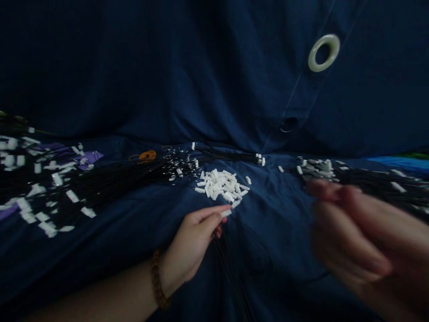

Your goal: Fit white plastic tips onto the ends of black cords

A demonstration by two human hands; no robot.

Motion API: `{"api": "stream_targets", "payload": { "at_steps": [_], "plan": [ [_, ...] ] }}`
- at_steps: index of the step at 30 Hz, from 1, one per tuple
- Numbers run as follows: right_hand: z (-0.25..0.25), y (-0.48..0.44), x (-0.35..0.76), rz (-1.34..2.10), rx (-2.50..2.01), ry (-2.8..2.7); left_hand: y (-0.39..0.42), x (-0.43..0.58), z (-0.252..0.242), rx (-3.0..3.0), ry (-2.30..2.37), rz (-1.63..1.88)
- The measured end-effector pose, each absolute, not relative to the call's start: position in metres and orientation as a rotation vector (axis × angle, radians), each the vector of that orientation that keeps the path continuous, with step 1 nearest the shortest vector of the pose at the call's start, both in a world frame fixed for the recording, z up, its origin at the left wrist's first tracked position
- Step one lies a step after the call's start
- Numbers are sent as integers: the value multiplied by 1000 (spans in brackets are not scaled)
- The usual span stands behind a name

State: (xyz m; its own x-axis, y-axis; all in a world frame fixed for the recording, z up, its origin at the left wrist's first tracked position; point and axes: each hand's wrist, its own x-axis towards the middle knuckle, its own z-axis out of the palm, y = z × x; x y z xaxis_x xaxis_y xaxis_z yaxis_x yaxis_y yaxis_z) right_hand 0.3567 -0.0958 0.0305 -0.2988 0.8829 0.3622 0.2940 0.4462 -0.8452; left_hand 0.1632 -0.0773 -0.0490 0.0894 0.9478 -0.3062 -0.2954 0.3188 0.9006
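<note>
My left hand (192, 239), with a brown bead bracelet (157, 279) at its wrist, pinches a small white connector housing (225, 214) between thumb and forefinger. Thin black wires (228, 264) trail down from below its fingers. Just beyond the fingertips lies a loose pile of similar white connector housings (219, 184) on dark blue cloth. My right hand (351, 237) is raised at the right, smeared by motion. Its fingers are curled with the tips together; whatever is between them cannot be made out.
Bundles of black wires with white ends lie at the left (55, 179) and right (365, 176). Behind the pile are bare wire tips (177, 163) and an orange tie (147, 155). Blue cloth (201, 67) rises at the back, with a pale ring (313, 58).
</note>
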Motion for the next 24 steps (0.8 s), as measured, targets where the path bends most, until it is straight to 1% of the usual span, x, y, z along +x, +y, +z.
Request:
{"api": "stream_targets", "payload": {
  "at_steps": [1,2,4,7,10,24],
  "plan": [
    [25,-96,344,1248,-963,-1741,-77,163,-50,773,1083,1078],
    [17,-96,333,1473,-998,-1672,-77,164,-50,779,1078,1079],
    [-3,-93,318,1629,-1102,-1565,-77,164,-52,788,1076,1082],
    [-31,-85,312,1486,-1191,-1686,-78,164,-52,792,1083,1069],
    [-44,-81,311,1374,-1220,-1745,-78,164,-53,787,1099,1052],
    [-57,-84,309,1221,-1219,-1758,-78,163,-54,792,1132,1019]
  ]
}}
